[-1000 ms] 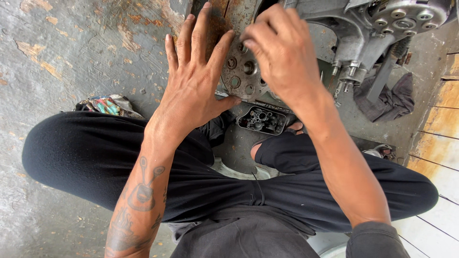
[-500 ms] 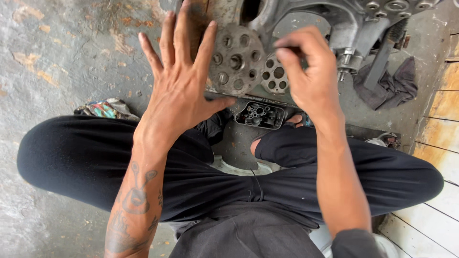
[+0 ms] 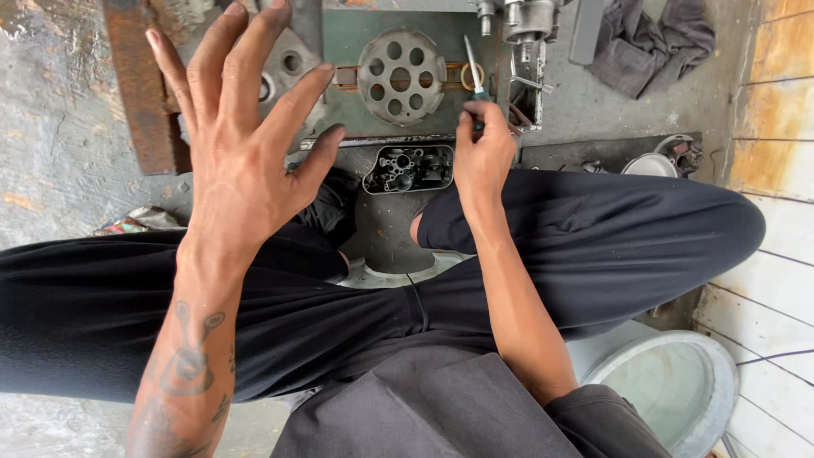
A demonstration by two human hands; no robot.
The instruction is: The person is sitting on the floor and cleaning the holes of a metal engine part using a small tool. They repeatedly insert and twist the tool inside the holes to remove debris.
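— What are the hands doing?

— The right hand [image 3: 483,157] is closed round a screwdriver [image 3: 474,72], its metal shaft pointing up and away from the person. The left hand [image 3: 246,144] is spread wide, fingers fanned, holding nothing and lifted above the floor.

— Where does the screwdriver sit between them?

— It rises from the right fist, well apart from the left hand. Its tip is just beside a small ring [image 3: 471,76] and to the right of a round metal disc [image 3: 401,77] drilled with holes. The disc lies between the two hands, on a greenish plate [image 3: 348,114].

— And closer in?

— Just below the disc, left of the right hand, is a small dark tray [image 3: 409,168] full of little metal parts. It rests on the ground in front of the person's crossed legs in black trousers [image 3: 593,246].

— Further out?

— A rusty flat bar [image 3: 136,93] stands left of the open hand. A dark rag [image 3: 653,42] lies top right, beside a grey machine part [image 3: 526,21]. A pale round basin [image 3: 670,390] sits bottom right, near wooden boards [image 3: 776,127].
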